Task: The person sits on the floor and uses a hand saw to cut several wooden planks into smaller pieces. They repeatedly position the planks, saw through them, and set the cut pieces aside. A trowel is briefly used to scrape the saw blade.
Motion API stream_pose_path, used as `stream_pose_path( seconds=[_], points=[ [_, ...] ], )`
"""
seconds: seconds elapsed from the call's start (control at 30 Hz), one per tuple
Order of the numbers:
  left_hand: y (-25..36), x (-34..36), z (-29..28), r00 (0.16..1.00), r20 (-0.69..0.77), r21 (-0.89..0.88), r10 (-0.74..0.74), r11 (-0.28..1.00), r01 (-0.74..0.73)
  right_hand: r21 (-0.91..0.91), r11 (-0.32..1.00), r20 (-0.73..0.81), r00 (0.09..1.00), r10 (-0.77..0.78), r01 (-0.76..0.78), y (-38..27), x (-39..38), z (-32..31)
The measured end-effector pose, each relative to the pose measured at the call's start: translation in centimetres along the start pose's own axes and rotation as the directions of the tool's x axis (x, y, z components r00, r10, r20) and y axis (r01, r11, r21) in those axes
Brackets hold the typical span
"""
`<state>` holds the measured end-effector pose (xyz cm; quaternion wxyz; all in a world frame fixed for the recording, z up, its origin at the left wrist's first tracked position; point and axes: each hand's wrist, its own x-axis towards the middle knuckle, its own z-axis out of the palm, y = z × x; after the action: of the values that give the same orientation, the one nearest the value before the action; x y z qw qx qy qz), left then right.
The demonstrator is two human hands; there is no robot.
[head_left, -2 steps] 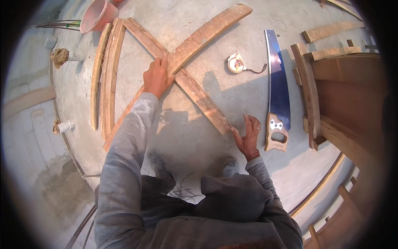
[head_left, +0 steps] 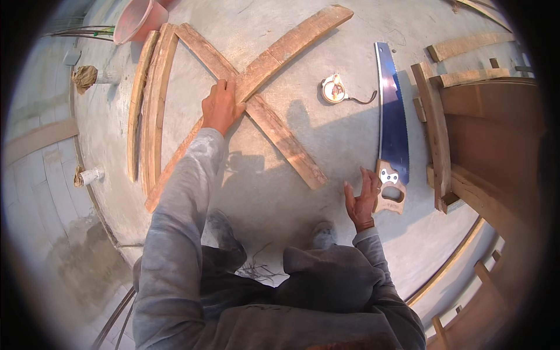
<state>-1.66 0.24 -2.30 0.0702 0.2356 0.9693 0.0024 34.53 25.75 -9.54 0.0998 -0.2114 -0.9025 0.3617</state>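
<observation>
Two wooden planks lie crossed in an X on the concrete floor. The upper plank [head_left: 297,49] runs from lower left to upper right, over the lower plank [head_left: 286,140]. Just by the crossing, my left hand [head_left: 220,108] is closed on the upper plank, hiding part of it. My right hand [head_left: 361,201] has its fingers apart and holds nothing. It is right beside the wooden handle of a handsaw [head_left: 393,116], whose blue blade points away from me; whether a finger touches the handle I cannot tell. Beyond the crossed planks' right side sits a round tape measure [head_left: 333,90] with a dark strap.
Several long planks [head_left: 153,111] lie side by side at the left, below a pink bucket [head_left: 139,22]. A wooden frame with brown panels [head_left: 493,131] stands at the right. Two paper-stuffed pipe stubs [head_left: 90,177] rise by the left edge.
My right hand has left the near end of the lower plank and shifted right, to the saw handle. My left hand stays on the upper plank.
</observation>
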Motion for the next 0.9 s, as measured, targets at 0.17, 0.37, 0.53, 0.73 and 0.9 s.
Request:
stream_pose_path(
  seconds=[0.17, 0.37, 0.53, 0.73, 0.9],
  points=[
    [-3.4, -0.3, 2.7, 0.993, -0.117, -0.185, -0.007, 0.983, -0.015, -0.429, 0.895, 0.164, 0.963, 0.213, -0.125, 4.5, -3.9, -10.3],
    [-4.3, -1.8, 3.6, 0.994, -0.107, -0.216, -0.008, 0.976, -0.015, -0.478, 0.878, 0.345, 0.925, 0.158, 0.029, 5.9, -3.3, -10.7],
    [-2.2, -1.8, 3.7, 0.988, -0.047, -0.082, -0.150, 0.986, 0.146, -0.180, 0.963, 0.208, 0.964, -0.164, 0.202, 2.1, -2.5, -14.1],
    [-1.8, -1.7, 3.1, 0.959, 0.078, -0.169, -0.272, 0.945, 0.281, 0.062, 0.991, -0.039, 0.993, -0.116, 0.118, -4.2, -0.7, -16.2],
    [-0.7, -2.7, 3.8, 0.953, 0.091, -0.085, -0.289, 0.951, 0.297, 0.434, 0.897, 0.070, 0.989, -0.133, 0.090, -7.0, 4.0, -13.4]
  ],
)
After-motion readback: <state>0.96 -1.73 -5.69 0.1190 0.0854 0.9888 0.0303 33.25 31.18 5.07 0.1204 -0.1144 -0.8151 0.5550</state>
